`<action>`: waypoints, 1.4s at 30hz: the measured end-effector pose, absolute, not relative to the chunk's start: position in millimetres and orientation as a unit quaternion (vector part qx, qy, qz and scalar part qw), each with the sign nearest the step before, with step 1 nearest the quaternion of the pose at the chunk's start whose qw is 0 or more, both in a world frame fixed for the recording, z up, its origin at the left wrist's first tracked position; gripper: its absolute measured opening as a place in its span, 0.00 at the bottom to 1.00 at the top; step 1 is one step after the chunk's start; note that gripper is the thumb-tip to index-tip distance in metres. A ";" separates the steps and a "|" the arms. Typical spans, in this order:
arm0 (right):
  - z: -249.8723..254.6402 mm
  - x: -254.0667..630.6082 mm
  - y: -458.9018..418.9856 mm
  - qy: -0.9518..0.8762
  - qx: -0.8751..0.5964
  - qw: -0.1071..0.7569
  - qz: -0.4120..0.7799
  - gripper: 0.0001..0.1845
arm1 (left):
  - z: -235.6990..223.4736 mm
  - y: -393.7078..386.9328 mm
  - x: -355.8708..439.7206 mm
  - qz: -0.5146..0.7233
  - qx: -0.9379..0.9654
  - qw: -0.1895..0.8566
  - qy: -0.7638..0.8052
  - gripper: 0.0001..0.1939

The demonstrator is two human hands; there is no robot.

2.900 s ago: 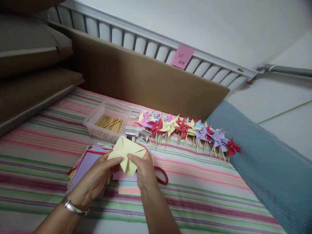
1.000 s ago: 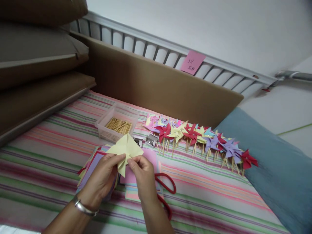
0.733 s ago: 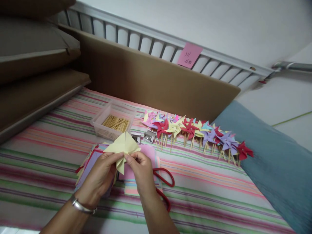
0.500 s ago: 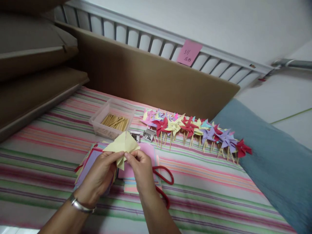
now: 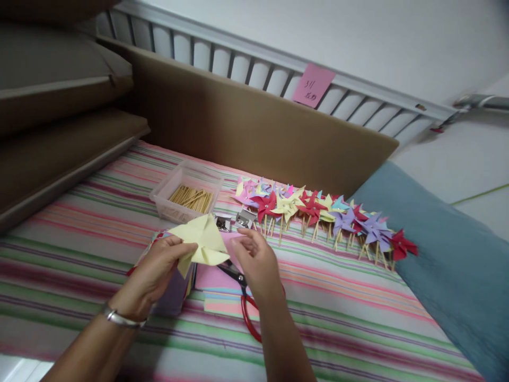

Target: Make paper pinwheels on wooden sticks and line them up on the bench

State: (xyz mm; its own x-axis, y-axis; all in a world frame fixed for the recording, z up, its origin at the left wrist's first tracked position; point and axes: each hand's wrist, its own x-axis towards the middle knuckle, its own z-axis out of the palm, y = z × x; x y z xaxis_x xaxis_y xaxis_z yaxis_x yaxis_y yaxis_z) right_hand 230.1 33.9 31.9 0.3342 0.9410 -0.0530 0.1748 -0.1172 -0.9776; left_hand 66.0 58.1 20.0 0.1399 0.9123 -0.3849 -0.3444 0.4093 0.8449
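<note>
Pinched in my left hand (image 5: 161, 265) is a pale yellow paper pinwheel (image 5: 204, 241), its cut points partly folded in toward the middle. My right hand (image 5: 257, 262) is off the paper, to its right, with the fingers loosely curled and apart; I see nothing in them. Just beyond that hand stand two small open boxes (image 5: 245, 217) with shiny metal bits inside. Below it lie red-handled scissors (image 5: 248, 318) on a stack of pink and other coloured paper (image 5: 209, 278). Another paper stack, purple on top (image 5: 175, 292), is partly hidden under my left hand.
A clear plastic tub (image 5: 159, 199) holds short wooden sticks (image 5: 193, 197). Rows of finished pinwheels on sticks (image 5: 314, 207) stand at the back right. Behind runs a cardboard panel (image 5: 254, 127) before a radiator; cardboard boxes (image 5: 67, 132) rise at left. Striped cloth (image 5: 338, 318) covers the table.
My right hand has let go of the yellow pinwheel and moved right, toward the small boxes. The pinwheel has opened out flatter in my left hand. More of the scissors shows.
</note>
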 end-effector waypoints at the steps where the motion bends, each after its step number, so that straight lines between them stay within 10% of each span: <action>1: 33.6 233.3 34.3 -0.432 -0.646 0.503 0.379 0.18 | 21.2 57.8 64.4 0.427 0.311 0.695 0.487 0.11; 7: 17.1 223.8 35.6 -0.417 -0.495 0.473 0.598 0.25 | 12.7 54.4 67.8 0.333 0.398 0.689 0.506 0.11; 27: 11.0 204.1 35.9 -0.265 -0.461 0.667 0.522 0.29 | -2.5 41.7 95.7 0.462 0.244 0.787 0.328 0.08; 42: 3.1 188.2 29.0 -0.288 -0.502 0.658 0.482 0.34 | -1.6 36.9 105.7 0.543 0.210 0.747 0.323 0.13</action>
